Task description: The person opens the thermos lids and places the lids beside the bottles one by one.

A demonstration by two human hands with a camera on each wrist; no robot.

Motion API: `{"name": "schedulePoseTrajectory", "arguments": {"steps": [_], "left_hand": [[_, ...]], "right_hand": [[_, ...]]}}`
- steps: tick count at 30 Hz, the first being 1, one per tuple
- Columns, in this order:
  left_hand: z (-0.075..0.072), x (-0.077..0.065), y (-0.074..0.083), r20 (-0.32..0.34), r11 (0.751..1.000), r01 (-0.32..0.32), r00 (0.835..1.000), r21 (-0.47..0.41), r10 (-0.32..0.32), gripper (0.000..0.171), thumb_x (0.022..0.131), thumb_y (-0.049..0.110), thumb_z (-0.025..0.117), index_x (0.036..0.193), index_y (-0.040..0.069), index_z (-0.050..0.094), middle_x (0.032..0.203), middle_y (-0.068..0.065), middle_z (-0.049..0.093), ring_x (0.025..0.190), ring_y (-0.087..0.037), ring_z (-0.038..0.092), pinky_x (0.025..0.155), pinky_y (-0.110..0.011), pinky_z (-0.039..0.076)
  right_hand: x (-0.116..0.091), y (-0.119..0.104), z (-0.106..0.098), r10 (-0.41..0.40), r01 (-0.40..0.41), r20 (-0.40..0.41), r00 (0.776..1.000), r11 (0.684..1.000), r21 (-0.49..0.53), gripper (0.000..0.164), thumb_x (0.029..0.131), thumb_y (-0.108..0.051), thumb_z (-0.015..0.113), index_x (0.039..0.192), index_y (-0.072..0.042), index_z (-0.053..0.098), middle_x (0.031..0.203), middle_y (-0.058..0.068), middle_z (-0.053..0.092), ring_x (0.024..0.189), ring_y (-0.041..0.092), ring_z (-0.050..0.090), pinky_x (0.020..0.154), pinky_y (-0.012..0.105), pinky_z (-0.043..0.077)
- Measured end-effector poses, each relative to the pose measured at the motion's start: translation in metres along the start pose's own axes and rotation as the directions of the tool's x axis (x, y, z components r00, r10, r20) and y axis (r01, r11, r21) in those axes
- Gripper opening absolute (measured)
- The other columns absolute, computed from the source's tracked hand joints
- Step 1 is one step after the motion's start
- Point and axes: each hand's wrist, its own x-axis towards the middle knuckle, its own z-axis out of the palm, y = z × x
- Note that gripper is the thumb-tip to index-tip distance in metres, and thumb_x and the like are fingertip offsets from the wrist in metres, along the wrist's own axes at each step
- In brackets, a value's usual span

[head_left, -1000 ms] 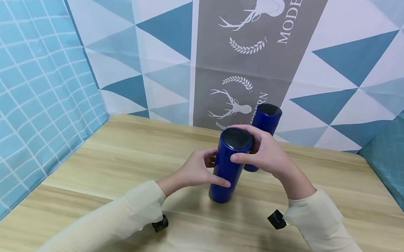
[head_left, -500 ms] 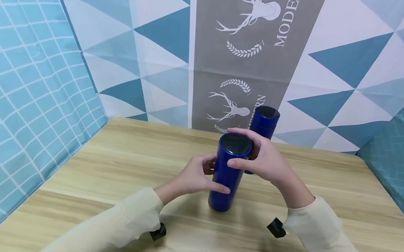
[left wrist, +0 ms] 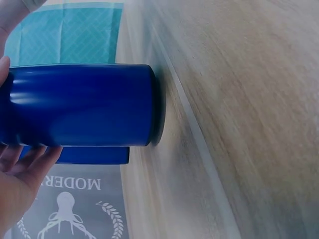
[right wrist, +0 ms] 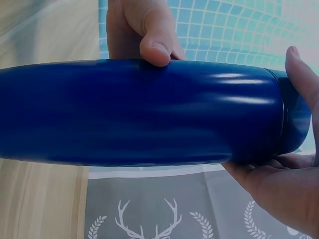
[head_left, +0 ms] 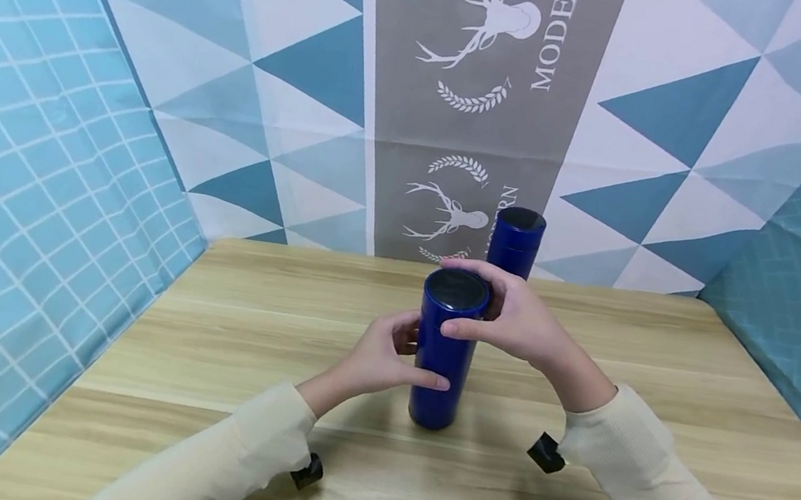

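A dark blue thermos flask [head_left: 441, 363] with a black disc on its top stands nearly upright at the middle of the table. My left hand [head_left: 382, 356] grips its body from the left, thumb across the front and fingers behind. Higher up, my right hand [head_left: 515, 318] holds the flask around its lid [right wrist: 295, 117], thumb in front. The seam below the lid shows in the right wrist view. In the left wrist view, the flask's base [left wrist: 152, 104] is right at the tabletop. A second blue flask [head_left: 513, 247] stands behind, its lower part hidden by my right hand.
The wood-grain table [head_left: 250, 315] ends at a patterned backdrop [head_left: 313, 106] with deer heads and triangles. A blue tiled-pattern sheet [head_left: 24, 195] borders the left side, and a teal one [head_left: 799, 307] the right. Black wrist devices hang under both sleeves.
Both hands keep their grip on the front flask, which has come slightly nearer to me. The whole view has shifted a little. The rear flask stays in its place.
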Motion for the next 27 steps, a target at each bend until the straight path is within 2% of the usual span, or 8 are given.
{"name": "schedulePoseTrajectory", "arguments": {"steps": [5, 15, 19, 27], "left_hand": [[-0.0005, -0.0016, -0.0025, -0.009, 1.000, 0.007, 1.000, 0.006, -0.007, 0.070, 0.068, 0.007, 0.085, 0.131, 0.015, 0.055, 0.126, -0.008, 0.065, 0.107, -0.020, 0.068, 0.094, -0.035, 0.055], [0.0008, -0.0013, -0.0027, -0.004, 0.999, 0.001, 1.000, 0.040, -0.001, 0.072, 0.068, 0.011, 0.085, 0.133, 0.019, 0.054, 0.125, -0.006, 0.065, 0.106, -0.020, 0.068, 0.093, -0.036, 0.056], [0.0013, -0.0026, -0.0043, -0.004, 0.999, 0.015, 1.000, 0.041, -0.015, 0.073, 0.068, 0.011, 0.086, 0.133, 0.019, 0.053, 0.125, -0.006, 0.065, 0.106, -0.019, 0.067, 0.093, -0.037, 0.056], [-0.0014, -0.0016, -0.0068, 0.018, 1.000, -0.014, 1.000, 0.001, 0.014, 0.079, 0.067, 0.006, 0.085, 0.136, 0.014, 0.050, 0.131, -0.009, 0.061, 0.117, -0.016, 0.060, 0.102, -0.037, 0.050]], "right_hand": [[0.0015, 0.0010, 0.0015, -0.007, 0.007, 0.012, 1.000, 1.000, -0.016, 0.070, 0.081, -0.017, 0.077, 0.142, -0.012, 0.043, 0.136, 0.022, 0.054, 0.123, 0.040, 0.056, 0.099, 0.049, 0.051], [-0.0017, 0.0047, 0.0010, 0.008, -0.008, -0.014, 1.000, 1.000, -0.011, 0.068, 0.081, -0.016, 0.077, 0.141, -0.014, 0.044, 0.136, 0.023, 0.054, 0.123, 0.041, 0.055, 0.099, 0.051, 0.051], [-0.0022, 0.0069, 0.0021, 0.010, -0.010, -0.006, 1.000, 1.000, 0.001, 0.069, 0.080, -0.017, 0.078, 0.141, -0.014, 0.044, 0.136, 0.023, 0.054, 0.122, 0.040, 0.056, 0.098, 0.049, 0.052], [-0.0025, 0.0050, 0.0042, -0.012, 0.012, -0.020, 1.000, 1.000, 0.020, 0.072, 0.078, -0.012, 0.079, 0.141, -0.012, 0.043, 0.134, 0.025, 0.054, 0.119, 0.041, 0.057, 0.095, 0.041, 0.055]]}}
